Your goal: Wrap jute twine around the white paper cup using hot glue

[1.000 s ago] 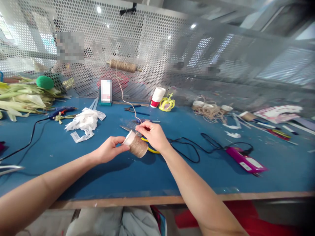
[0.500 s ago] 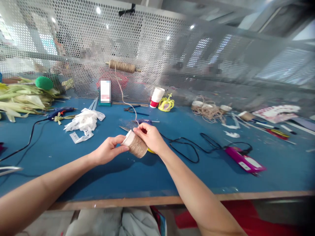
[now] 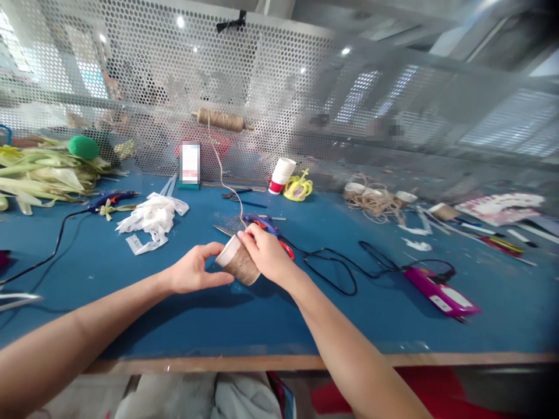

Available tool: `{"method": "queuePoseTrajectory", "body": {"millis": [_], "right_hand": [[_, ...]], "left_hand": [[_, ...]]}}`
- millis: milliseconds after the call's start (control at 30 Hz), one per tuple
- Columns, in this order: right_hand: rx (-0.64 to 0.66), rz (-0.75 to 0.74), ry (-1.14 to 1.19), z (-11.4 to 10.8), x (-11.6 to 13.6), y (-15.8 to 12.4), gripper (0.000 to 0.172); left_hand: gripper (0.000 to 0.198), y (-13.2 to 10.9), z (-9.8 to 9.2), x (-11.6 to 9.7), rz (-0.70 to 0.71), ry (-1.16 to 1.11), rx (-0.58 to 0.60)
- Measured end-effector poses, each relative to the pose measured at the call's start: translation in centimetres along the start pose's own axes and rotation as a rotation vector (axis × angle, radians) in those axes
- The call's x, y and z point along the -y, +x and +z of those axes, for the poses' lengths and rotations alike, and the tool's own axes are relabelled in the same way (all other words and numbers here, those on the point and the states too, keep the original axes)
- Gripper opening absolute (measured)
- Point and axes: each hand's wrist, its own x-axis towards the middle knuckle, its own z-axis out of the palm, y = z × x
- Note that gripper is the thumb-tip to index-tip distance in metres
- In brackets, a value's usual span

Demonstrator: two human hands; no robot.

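A white paper cup (image 3: 227, 250), wrapped in brown twine (image 3: 243, 266) over most of its side, lies tilted between my hands above the table. My right hand (image 3: 267, 250) is closed on its far side, fingers pressed at the wrapped wall and the twine. At the bare white rim, my left hand (image 3: 192, 270) has thumb and forefinger spread apart, their tips beside the cup. A strand of twine (image 3: 221, 171) runs from the spool (image 3: 220, 119) on the mesh panel down to my right fingers. Scissors (image 3: 223, 230) lie behind the cup, partly hidden.
Behind the cup lies a blue glue gun (image 3: 262, 224), its black cable (image 3: 332, 253) trailing right to a purple power strip (image 3: 441, 291). White strips (image 3: 152, 216), another glue gun (image 3: 109, 199) and husks (image 3: 52, 171) are left. Stacked cups (image 3: 283, 174) and a yellow woven piece (image 3: 299, 187) stand behind.
My left thumb and forefinger have spread wider at the rim. My right hand has moved slightly down and farther over the cup. The view has shifted a little.
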Motion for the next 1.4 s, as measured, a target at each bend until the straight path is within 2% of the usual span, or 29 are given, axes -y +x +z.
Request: {"method": "queuePoseTrajectory", "body": {"millis": [100, 200, 433, 533, 667, 833, 967, 1133, 1267, 1400], "right_hand": [[-0.055, -0.043, -0.056, 0.3, 0.4, -0.2, 0.024], [-0.1, -0.07, -0.118, 0.8, 0.8, -0.4, 0.022], [-0.068, -0.131, -0.26, 1.6, 1.9, -1.1, 0.019], [-0.085, -0.136, -0.23, 1.4, 1.9, -1.1, 0.02], [-0.085, -0.173, -0.044, 1.0, 1.3, -0.8, 0.022], [-0.077, -0.144, 0.062, 1.3, 1.0, -0.7, 0.02], [-0.117, -0.162, 0.053, 1.8, 1.1, -0.7, 0.02], [-0.106, -0.188, -0.026, 1.8, 1.1, -0.7, 0.018], [-0.092, -0.233, -0.109, 1.8, 1.1, -0.8, 0.014], [-0.084, -0.264, -0.156, 1.9, 1.2, -0.9, 0.014]], "left_hand": [[0.039, 0.0, 0.2, -0.2, -0.033, -0.021, 0.005], [0.035, 0.1, 0.6, -0.2, -0.093, -0.072, -0.041], [0.031, 0.1, 1.1, -0.3, -0.212, -0.2, -0.093], [0.029, 0.1, 1.1, -0.1, -0.19, -0.166, -0.112], [0.028, 0.1, 1.1, 0.2, -0.139, -0.13, -0.128], [0.029, 0.2, 1.2, 0.5, -0.11, -0.131, -0.132], [0.029, 0.1, 1.2, 0.4, -0.124, -0.161, -0.122], [0.033, 0.1, 1.1, 0.2, -0.161, -0.26, -0.14], [0.026, 0.3, 0.9, 0.1, -0.203, -0.42, -0.157], [0.024, 0.4, 0.8, -0.1, -0.235, -0.47, -0.146]]}}
